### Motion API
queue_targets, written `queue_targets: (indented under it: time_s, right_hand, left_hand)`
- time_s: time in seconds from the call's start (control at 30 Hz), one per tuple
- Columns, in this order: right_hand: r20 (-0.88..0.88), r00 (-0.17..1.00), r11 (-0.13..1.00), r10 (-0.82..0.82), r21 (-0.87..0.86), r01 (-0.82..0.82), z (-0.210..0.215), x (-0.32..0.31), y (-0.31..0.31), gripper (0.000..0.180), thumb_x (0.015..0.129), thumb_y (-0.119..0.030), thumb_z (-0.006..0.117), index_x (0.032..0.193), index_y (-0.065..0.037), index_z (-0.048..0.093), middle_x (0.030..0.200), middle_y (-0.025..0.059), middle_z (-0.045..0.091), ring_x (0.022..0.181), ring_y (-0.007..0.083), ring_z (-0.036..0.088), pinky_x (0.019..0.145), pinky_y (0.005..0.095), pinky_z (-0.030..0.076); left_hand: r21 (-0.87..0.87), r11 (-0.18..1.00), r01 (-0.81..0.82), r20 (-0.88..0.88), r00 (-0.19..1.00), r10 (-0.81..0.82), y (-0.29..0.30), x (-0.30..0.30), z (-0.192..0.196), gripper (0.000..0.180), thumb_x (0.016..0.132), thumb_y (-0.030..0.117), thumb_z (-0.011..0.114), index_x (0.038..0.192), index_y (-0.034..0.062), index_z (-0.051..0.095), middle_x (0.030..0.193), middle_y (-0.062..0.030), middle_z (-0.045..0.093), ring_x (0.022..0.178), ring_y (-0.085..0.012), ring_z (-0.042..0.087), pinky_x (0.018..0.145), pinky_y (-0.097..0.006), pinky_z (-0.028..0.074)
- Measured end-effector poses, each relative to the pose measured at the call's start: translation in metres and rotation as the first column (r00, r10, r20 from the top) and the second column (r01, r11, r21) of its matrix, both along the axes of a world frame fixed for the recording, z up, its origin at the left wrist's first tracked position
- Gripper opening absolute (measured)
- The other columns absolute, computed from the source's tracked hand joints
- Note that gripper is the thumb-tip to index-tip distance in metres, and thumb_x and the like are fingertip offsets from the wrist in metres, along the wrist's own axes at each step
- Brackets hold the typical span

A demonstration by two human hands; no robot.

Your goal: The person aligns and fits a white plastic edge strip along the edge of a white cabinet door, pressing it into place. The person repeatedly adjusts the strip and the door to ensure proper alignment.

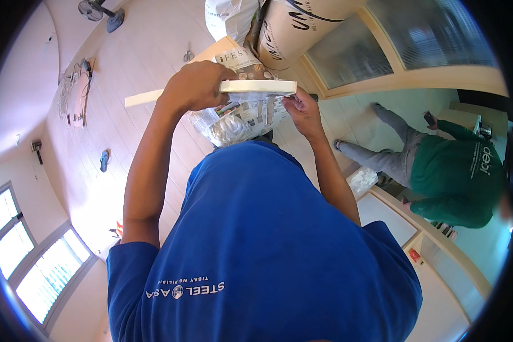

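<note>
A long cream-coloured strip of board (258, 86) lies crosswise in front of me, its left part running out past my wrist. My left hand (202, 85) is wrapped over the strip from above, fingers curled behind it. At the strip's right end, my right hand (303, 114) grips the edge from below with thumb and fingers closed. Right behind and beneath the strip is a bundle of clear plastic and printed paper (233, 126). A printed packet with brown round shapes (251, 65) shows just beyond it.
Beyond stand a white sack (228, 17) and a large brown paper sack (290, 31). Scissors (188, 55), a slipper (104, 161) and a cord on a pinkish board (81, 94) lie on the floor. A fan (100, 12) stands far left. At right, a person in green (456, 171) is near wood-framed glass panels (353, 57).
</note>
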State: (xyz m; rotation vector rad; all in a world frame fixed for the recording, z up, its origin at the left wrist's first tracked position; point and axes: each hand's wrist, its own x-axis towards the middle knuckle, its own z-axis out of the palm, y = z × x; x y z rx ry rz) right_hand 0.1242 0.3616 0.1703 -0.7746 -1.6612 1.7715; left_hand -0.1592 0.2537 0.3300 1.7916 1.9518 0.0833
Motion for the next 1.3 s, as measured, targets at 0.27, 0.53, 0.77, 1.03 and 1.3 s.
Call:
queue_targets:
  time_s: [0.27,0.53,0.77,1.03,1.3]
  right_hand:
    - [0.240,0.971,0.921,-0.017,0.381,-0.079,-0.001,-0.019,0.024,0.030,0.097,0.001,0.076,0.127,0.001,0.071,0.114,0.0207,0.079,0.100,0.0288,0.080,0.088,0.0410,0.065]
    - [0.375,0.927,0.877,-0.015,0.449,-0.168,-0.010,-0.026,0.052,0.027,0.102,-0.005,0.075,0.127,0.002,0.070,0.111,0.0193,0.081,0.102,0.0262,0.082,0.089,0.0357,0.063]
    - [0.419,0.908,0.930,-0.005,0.335,-0.149,-0.045,-0.021,0.061,0.025,0.098,0.002,0.071,0.123,0.004,0.073,0.108,0.0105,0.079,0.097,0.0139,0.074,0.086,0.0304,0.059]
    - [0.529,0.848,0.829,-0.019,0.483,-0.283,-0.043,-0.033,0.051,0.025,0.094,-0.021,0.087,0.094,0.001,0.076,0.073,0.0106,0.072,0.066,0.0201,0.065,0.067,0.0380,0.053]
    - [0.574,0.819,0.874,-0.022,0.408,-0.263,-0.067,-0.032,0.048,0.032,0.094,-0.021,0.088,0.086,0.005,0.071,0.075,0.0114,0.071,0.067,0.0246,0.063,0.067,0.0420,0.052]
  left_hand:
    - [0.051,0.998,0.030,0.015,0.999,-0.030,0.018,-0.019,-0.012,0.052,0.076,0.024,0.083,0.125,0.0109,0.079,0.118,-0.0176,0.079,0.109,-0.0381,0.074,0.098,-0.049,0.058]
    - [0.068,0.998,0.008,0.058,0.998,-0.012,0.040,-0.038,-0.018,0.054,0.075,0.024,0.081,0.128,0.0171,0.078,0.119,-0.0138,0.078,0.110,-0.0362,0.074,0.096,-0.051,0.059]
    - [0.205,0.979,-0.017,0.063,0.998,0.004,0.037,-0.035,-0.025,0.031,0.073,0.016,0.076,0.104,0.0105,0.081,0.098,-0.0153,0.080,0.094,-0.0374,0.078,0.079,-0.052,0.061]
    - [0.088,0.995,-0.053,0.026,0.998,0.051,0.028,-0.025,-0.010,0.050,0.075,0.012,0.076,0.124,0.0219,0.082,0.109,-0.0126,0.081,0.099,-0.0365,0.078,0.087,-0.049,0.063]
    - [0.029,0.999,-0.044,0.005,0.999,0.043,0.022,-0.023,-0.004,0.041,0.076,0.015,0.075,0.116,0.0163,0.084,0.105,-0.0172,0.080,0.098,-0.0388,0.078,0.086,-0.051,0.063]
